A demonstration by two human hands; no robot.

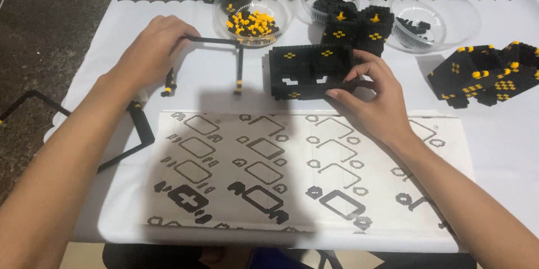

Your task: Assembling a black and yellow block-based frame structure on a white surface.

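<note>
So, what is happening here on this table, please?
A person builds with small black and yellow bricks. The left hand holds a thin black frame piece standing on thin legs. The right hand grips a black block assembly with yellow marks. An instruction sheet lies in front. Clear bowls of loose bricks stand behind, and a finished black section sits at the right.

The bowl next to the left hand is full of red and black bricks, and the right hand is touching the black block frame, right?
Not quite. The head view shows yellow and black bricks in that bowl, not red. The left hand is next to it, and the right hand does touch the black frame.
</note>
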